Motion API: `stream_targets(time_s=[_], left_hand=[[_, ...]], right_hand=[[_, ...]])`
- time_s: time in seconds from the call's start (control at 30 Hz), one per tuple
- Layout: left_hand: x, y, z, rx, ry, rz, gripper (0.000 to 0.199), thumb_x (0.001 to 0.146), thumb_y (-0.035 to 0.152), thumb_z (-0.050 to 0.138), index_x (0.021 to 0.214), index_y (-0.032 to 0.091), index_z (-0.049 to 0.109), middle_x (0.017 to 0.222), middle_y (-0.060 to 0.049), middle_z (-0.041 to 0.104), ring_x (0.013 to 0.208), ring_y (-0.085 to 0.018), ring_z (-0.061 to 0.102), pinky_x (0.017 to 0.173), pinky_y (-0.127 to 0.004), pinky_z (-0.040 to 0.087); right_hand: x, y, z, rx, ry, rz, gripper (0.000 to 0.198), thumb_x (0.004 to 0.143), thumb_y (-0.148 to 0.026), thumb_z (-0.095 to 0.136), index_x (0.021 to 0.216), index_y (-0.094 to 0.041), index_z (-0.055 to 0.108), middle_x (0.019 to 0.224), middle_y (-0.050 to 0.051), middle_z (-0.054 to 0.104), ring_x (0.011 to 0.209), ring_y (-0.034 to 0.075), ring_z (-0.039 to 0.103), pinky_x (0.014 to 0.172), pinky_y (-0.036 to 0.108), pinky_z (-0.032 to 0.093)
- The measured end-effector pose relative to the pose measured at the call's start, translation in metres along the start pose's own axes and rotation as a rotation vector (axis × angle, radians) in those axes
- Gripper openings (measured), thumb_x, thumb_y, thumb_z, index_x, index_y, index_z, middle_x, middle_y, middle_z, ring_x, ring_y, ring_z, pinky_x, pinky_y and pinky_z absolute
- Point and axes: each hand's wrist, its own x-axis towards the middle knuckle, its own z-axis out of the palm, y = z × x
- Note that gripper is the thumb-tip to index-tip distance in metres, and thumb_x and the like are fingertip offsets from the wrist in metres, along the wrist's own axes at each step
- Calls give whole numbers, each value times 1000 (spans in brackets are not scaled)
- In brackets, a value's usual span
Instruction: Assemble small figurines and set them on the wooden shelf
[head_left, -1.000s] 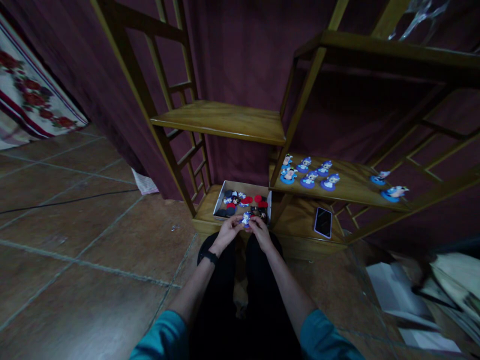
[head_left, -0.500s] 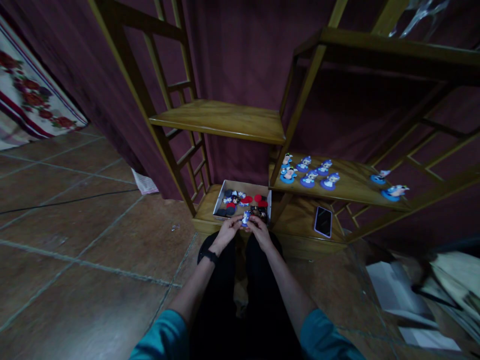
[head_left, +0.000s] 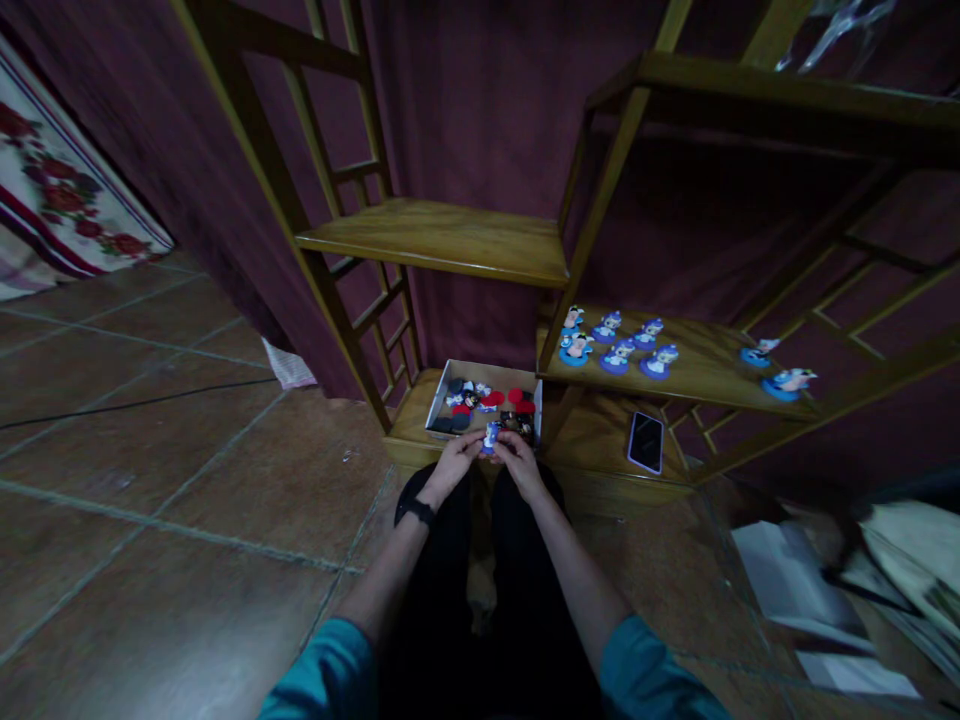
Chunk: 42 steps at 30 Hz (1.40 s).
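Note:
Between my two hands is a small purple-and-white figurine, held upright just in front of the box. My left hand grips it from the left with the fingertips. From the right, my right hand pinches the same figurine. Right behind them a shallow cardboard box holds several red, black and white figurine pieces. On the shelf to the right stand several purple figurines on round purple bases, beside blue-based figurines. Two more blue-based figurines, one a pink-and-blue figurine, are at that shelf's right end.
A wooden display rack rises in front of me, with a dark red curtain behind it. A phone lies on the low shelf at right. White papers and a pale bag are on the floor at right.
Almost nothing differs. The view has shifted very slightly, and both hands still hold the figurine in the same place.

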Motion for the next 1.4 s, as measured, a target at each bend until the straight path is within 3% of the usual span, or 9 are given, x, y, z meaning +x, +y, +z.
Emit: stream_targets(time_s=[0.1,0.3,0.67,1.1,1.4], left_hand=[[-3,7,2,32,-18,9,42,70,34,65,106,14,65,99,-7,68,88,-20,61,84,-35,46],[-9,20,6,4,-68,-24,48,67,34,69,110,14,62,82,-4,69,73,-15,60,73,-29,47],[-5,12,5,-8,-53,-11,47,65,34,71,107,15,63,79,-2,67,67,-12,58,67,-25,45],[1,0,4,176,27,115,47,61,35,73,103,17,64,89,-5,65,77,-16,58,72,-29,45],[-2,7,5,289,73,172,42,58,33,76,96,17,66,85,-3,59,77,-15,54,73,-28,45]], right_hand=[[-1,-1,1,6,7,-8,30,65,-41,66,88,-22,61,84,0,64,64,13,59,58,26,51],[0,-2,1,3,18,-6,30,63,-42,67,85,-22,61,82,0,63,62,12,57,56,27,52],[1,1,0,12,17,-5,31,64,-42,67,87,-22,60,77,-1,63,59,11,57,58,27,52],[-3,-7,2,18,7,9,30,66,-45,65,86,-23,62,86,0,63,74,16,60,65,29,53],[-8,-17,4,17,-11,24,29,66,-45,64,86,-23,62,87,0,64,83,19,60,72,31,52]])
